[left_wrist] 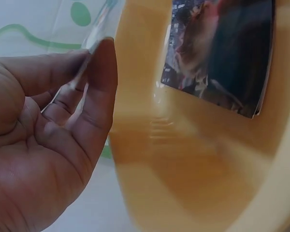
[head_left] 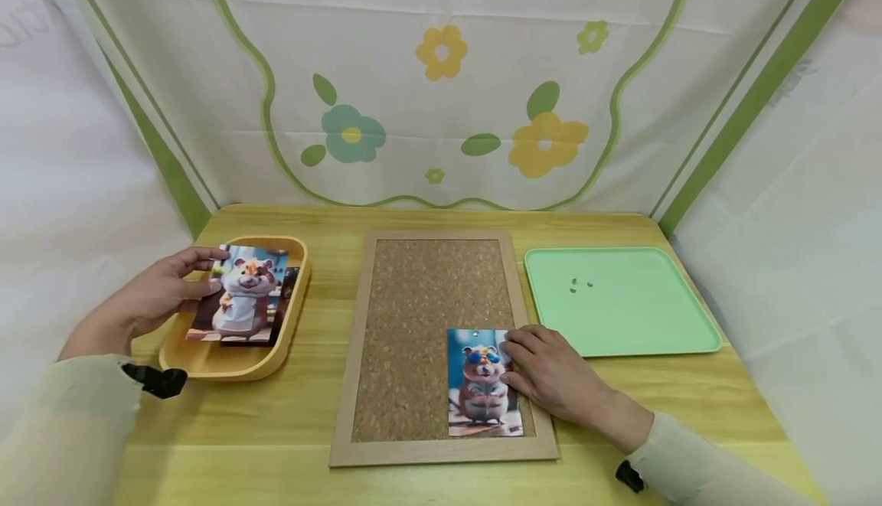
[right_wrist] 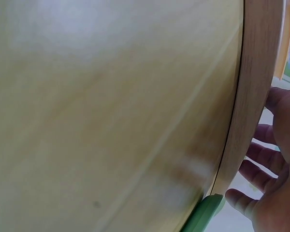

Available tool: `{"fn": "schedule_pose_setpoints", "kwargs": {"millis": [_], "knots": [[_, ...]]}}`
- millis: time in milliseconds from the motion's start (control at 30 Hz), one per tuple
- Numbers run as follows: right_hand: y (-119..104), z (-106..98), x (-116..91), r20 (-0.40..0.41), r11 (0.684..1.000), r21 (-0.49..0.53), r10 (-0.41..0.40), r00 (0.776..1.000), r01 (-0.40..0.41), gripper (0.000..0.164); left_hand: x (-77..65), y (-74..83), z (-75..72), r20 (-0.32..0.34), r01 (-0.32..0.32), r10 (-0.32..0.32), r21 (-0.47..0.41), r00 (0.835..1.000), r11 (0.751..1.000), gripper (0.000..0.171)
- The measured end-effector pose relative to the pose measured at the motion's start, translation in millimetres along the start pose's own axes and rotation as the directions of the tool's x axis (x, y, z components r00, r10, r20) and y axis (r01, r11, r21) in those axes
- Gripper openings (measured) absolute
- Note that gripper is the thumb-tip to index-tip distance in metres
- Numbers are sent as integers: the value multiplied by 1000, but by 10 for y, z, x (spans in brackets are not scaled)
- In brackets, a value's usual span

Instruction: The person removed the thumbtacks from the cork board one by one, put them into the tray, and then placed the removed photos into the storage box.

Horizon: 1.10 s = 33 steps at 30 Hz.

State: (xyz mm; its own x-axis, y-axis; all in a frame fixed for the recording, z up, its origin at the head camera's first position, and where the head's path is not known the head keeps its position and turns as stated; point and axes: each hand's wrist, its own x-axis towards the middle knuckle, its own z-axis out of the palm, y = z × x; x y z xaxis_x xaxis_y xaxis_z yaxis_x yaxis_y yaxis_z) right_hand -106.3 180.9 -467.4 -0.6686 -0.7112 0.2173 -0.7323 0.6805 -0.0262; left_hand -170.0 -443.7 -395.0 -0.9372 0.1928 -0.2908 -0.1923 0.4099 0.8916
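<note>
My left hand (head_left: 161, 288) pinches the left edge of a hamster photo (head_left: 246, 303) above a yellow tray (head_left: 227, 370). In the left wrist view, thumb and finger meet on the photo's edge. Beneath it, more photos (left_wrist: 222, 53) lie in the tray. A second picture, a hamster in sunglasses (head_left: 482, 395), lies on the lower right of a framed corkboard (head_left: 406, 337), a small metal pushpin (head_left: 475, 334) at its top edge. My right hand (head_left: 551, 372) rests at that picture's right edge, fingers loosely extended over the board's frame.
A light green tray (head_left: 634, 299) stands right of the corkboard, with several small metal pins (head_left: 575, 287) on it. Everything stands on a wooden table (head_left: 262, 429). White flowered cloth (head_left: 441, 123) encloses the back and sides.
</note>
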Motion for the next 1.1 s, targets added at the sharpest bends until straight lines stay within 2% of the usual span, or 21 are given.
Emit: {"fn": "schedule_pose_setpoints", "kwargs": {"millis": [167,400,667,900,1100], "knots": [[-2,-9,3,7,1000,1,4,1000,-4,47,51,8,36,9,37,-37,22,999,999,40],[1,1,0,9,1000,-5,4,1000,-4,47,122,-8,122,-4,37,-37,98,999,994,50],[1,17,-5,-5,1000,-3,-8,1000,8,47,166,21,211,-11,80,-79,147,997,986,55],[4,13,-8,-7,1000,-7,-7,1000,7,46,189,33,257,-2,63,-63,148,998,987,55],[-1,9,-4,-3,1000,-1,-3,1000,3,47,176,41,274,-7,86,-85,144,996,986,56]]}}
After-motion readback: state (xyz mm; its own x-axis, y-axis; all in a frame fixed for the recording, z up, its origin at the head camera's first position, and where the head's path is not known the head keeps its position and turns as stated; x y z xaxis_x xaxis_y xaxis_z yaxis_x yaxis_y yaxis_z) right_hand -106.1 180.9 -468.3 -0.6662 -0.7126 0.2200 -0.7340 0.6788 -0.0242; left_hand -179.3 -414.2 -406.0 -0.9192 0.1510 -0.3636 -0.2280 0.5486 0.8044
